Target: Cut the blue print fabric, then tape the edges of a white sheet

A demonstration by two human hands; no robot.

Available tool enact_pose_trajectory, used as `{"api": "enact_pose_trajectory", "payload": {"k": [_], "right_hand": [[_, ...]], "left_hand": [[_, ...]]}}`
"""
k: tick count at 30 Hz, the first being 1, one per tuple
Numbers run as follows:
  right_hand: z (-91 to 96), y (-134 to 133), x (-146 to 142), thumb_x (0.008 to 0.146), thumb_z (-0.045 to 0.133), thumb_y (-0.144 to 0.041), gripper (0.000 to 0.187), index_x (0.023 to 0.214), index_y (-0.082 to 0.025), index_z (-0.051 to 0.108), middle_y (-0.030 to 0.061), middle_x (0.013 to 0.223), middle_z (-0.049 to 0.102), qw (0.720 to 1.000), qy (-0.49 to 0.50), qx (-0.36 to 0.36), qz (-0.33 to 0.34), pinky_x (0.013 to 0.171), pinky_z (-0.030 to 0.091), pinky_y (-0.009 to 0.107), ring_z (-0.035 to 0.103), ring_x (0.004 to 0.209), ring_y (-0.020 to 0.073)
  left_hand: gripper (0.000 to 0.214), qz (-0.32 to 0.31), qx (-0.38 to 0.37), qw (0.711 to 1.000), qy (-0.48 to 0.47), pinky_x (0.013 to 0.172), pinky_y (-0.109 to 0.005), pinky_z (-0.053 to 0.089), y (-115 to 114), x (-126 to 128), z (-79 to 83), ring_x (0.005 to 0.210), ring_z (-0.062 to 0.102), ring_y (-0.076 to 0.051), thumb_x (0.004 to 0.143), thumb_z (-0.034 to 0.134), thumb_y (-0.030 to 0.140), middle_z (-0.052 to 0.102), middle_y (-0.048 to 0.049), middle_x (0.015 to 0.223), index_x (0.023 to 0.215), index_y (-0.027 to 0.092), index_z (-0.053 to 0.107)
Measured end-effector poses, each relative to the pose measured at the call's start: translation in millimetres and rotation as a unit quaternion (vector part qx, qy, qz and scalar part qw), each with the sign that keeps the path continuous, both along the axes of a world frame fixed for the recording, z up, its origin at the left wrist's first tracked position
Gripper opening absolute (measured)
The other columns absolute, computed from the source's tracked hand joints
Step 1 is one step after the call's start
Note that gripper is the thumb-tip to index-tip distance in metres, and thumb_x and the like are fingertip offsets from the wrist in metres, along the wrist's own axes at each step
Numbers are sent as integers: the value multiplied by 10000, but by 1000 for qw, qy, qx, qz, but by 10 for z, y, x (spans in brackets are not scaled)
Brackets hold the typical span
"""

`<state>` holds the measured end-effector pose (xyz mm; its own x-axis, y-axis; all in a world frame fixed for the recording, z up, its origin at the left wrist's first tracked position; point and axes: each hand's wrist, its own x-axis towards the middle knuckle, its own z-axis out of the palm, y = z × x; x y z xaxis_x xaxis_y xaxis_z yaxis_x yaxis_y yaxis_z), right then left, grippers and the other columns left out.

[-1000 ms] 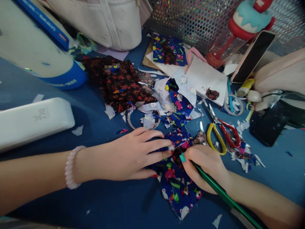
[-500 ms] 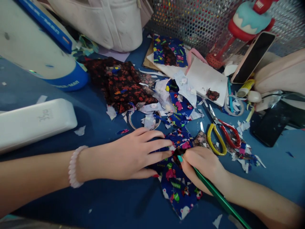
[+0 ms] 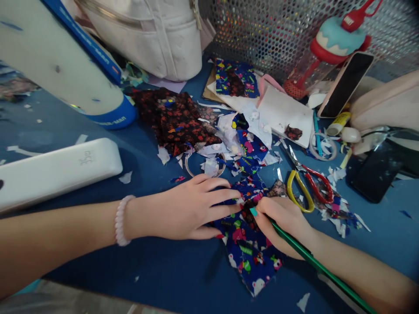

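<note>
Blue table (image 3: 157,270), littered with paper and cloth scraps, carries a printed blue cloth (image 3: 253,261) toward its near edge. Both hands cover part of the cloth. The left hand (image 3: 186,211) lies flat on it, fingers stretched out and slightly spread. The right hand (image 3: 284,224) has its grip pinched around a green pencil (image 3: 314,261). The fingers hide the pencil's tip, and its far end is cut off at the lower right. Scissors (image 3: 306,187) lie just beyond.

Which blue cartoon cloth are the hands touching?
The nearest blue cloth: the left hand presses it, the right hand holds a green stick to it. The back cloth and middle cloth lie untouched.
</note>
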<state>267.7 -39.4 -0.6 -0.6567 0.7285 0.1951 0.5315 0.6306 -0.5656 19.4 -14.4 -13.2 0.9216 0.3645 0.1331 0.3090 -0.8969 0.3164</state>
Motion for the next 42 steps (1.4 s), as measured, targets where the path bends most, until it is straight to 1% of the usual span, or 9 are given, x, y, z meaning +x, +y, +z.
{"api": "enact_pose_trajectory", "payload": {"k": [8,14,19,23,28,33,37,39,42], "right_hand": [[128,68,-29,944,397,-207,253,709,-222,305,-82,519,322,984,-10,-159,-80,441,232,218,321,415,69],[147,63,-14,945,422,-267,281,677,-216,354,-71,515,393,974,12,-202,-106,464,277,221,384,441,76],[162,62,-31,947,412,-262,283,685,-219,316,-78,501,345,973,-5,-203,-111,458,256,227,352,436,78],[145,75,-50,950,397,-261,285,689,-222,292,-82,507,307,976,-6,-193,-103,454,236,231,324,428,76],[114,89,17,941,433,-255,295,660,-213,357,-69,509,419,978,27,-183,-93,482,298,223,401,449,73],[110,211,163,907,533,-274,224,698,-194,520,-51,537,509,984,87,-154,-7,445,330,203,446,436,63],[73,342,253,884,597,-348,199,789,-179,638,21,689,645,977,113,-177,29,467,402,209,558,531,100],[40,379,282,903,569,-383,247,801,-175,655,15,645,624,972,140,-182,50,468,403,212,548,515,100],[-12,399,296,950,486,-400,315,811,-174,655,-5,590,583,961,178,-210,39,440,383,206,507,469,86]], "left_hand": [[466,-10,1,1000,0,1020,-437,380,19,4,-16,1263,427,-308,918,567,414,514,-100,1395,1328,199,517],[483,-13,4,1000,9,1017,-453,382,20,9,-4,1266,426,-319,914,577,402,511,-105,1396,1344,198,500],[469,-12,2,1000,-3,1010,-455,386,21,11,8,1254,436,-320,910,584,401,519,-108,1383,1327,197,513],[474,-14,-1,1000,-5,1007,-452,387,25,5,5,1245,438,-316,907,589,400,520,-113,1380,1327,193,514],[461,-15,3,1000,-4,989,-449,398,15,2,-9,1255,429,-321,926,554,409,512,-117,1393,1330,191,514],[436,-21,12,1000,-5,1032,-479,371,20,14,-12,1259,441,-318,931,514,354,515,-116,1394,1332,184,511],[396,-39,15,999,-13,1027,-453,394,61,13,5,1264,445,-302,948,470,320,539,-128,1368,1307,163,533],[401,-49,21,998,-18,1030,-459,399,80,11,12,1251,458,-302,955,479,353,550,-132,1357,1302,159,538],[385,-65,40,997,-26,1000,-467,426,88,17,18,1215,488,-311,954,493,370,570,-130,1334,1266,154,559]]}}
